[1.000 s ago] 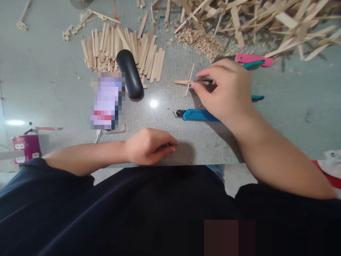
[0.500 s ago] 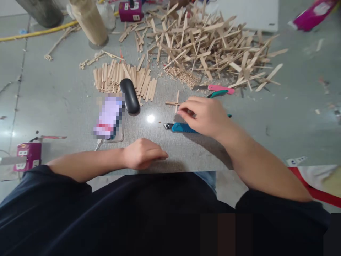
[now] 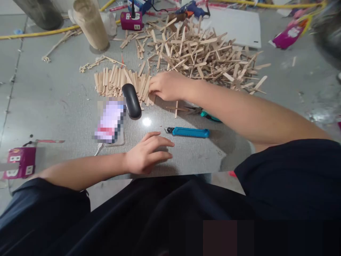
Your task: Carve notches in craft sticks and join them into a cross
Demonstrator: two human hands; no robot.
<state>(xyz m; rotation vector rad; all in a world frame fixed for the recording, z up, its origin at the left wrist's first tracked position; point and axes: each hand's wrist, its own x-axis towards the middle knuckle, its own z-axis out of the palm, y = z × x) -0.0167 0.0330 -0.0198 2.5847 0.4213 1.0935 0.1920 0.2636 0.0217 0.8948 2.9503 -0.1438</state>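
Note:
My right hand [image 3: 168, 86] reaches to the right end of a row of popsicle sticks [image 3: 113, 80]. Its fingertips are pinched on a popsicle stick there, though the fingers partly cover it. My left hand [image 3: 149, 153] hovers by the table's near edge with its fingers spread, holding nothing. Between the hands lie two crossed sticks [image 3: 176, 110] and a blue utility knife [image 3: 190, 132]. Pliers with green handles [image 3: 209, 116] are partly covered by my right forearm. A black oblong case [image 3: 131, 101] rests against the row of sticks.
Behind my right arm rises a large heap of crossed sticks [image 3: 191, 53]. A phone [image 3: 110, 121], its screen blurred, lies at the left. Farther back stand a tan-filled jar [image 3: 92, 26], a purple power socket [image 3: 131, 21] and a blue glue gun [image 3: 195, 9].
My right hand has left the crossed sticks and moved up and left to the stick row, uncovering the utility knife. My left hand's fingers have spread apart. The view has shifted slightly.

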